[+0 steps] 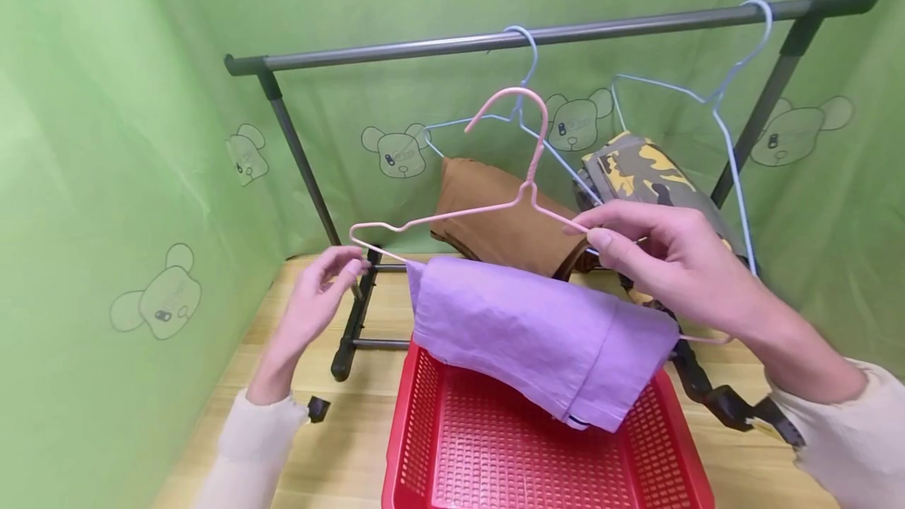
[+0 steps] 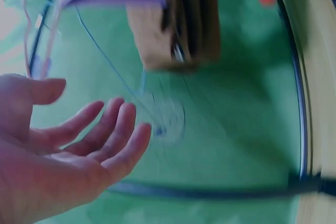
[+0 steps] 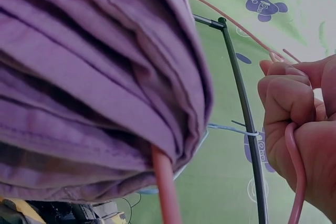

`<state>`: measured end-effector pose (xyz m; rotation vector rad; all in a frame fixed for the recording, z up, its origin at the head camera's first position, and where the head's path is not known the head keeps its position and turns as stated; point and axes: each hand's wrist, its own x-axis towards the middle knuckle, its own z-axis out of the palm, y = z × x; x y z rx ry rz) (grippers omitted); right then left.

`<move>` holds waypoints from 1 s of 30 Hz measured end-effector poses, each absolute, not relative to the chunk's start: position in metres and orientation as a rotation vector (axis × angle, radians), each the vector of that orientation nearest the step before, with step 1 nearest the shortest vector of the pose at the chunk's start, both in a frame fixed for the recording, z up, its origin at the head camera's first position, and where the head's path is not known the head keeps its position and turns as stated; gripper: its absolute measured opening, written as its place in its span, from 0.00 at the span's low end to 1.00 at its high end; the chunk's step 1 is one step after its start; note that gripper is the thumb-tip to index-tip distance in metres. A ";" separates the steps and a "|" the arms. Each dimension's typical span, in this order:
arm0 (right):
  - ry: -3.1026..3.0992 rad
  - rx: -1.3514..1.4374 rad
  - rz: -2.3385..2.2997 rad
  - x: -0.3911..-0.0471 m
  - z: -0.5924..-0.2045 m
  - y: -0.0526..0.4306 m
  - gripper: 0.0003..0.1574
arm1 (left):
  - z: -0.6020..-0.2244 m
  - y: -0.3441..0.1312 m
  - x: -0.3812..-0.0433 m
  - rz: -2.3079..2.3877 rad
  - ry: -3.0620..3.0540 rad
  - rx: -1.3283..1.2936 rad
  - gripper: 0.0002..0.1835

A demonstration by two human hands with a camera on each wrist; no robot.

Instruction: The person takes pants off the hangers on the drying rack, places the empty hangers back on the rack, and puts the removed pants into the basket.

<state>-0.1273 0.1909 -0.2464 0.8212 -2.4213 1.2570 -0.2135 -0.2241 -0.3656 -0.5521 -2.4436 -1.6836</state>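
Observation:
My right hand pinches the right shoulder of a pink hanger between thumb and fingers, its hook pointing up. Draped over the hanger's lower bar is a folded purple garment, suspended above the red basket. Layers of the purple cloth fill the left of the right wrist view, where the bar comes out from under them. By the hanger's left end is my left hand, fingers loosely bent. That palm holds nothing in the left wrist view.
Behind stands a dark metal clothes rack. On it, one blue hanger bears a folded brown garment; another blue hanger at right bears a camouflage garment. Green bear-print cloth encloses the wooden-look floor.

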 end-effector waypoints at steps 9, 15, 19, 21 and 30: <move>-2.406 0.813 1.278 -0.127 -0.247 0.192 0.18 | -0.378 -0.177 -0.190 -1.898 -2.438 -0.777 0.17; -2.405 0.792 1.260 -0.125 -0.246 0.194 0.18 | -0.379 -0.155 -0.183 -1.922 -2.350 -0.619 0.17; -2.389 0.802 1.245 -0.125 -0.246 0.193 0.18 | -0.376 -0.147 -0.178 -1.947 -2.349 -0.485 0.22; -2.392 0.801 1.252 -0.125 -0.246 0.193 0.18 | -0.376 -0.144 -0.177 -1.980 -2.364 -0.468 0.24; -2.437 0.789 1.285 -0.125 -0.249 0.189 0.17 | -0.378 -0.139 -0.175 -2.154 -2.342 -0.503 0.15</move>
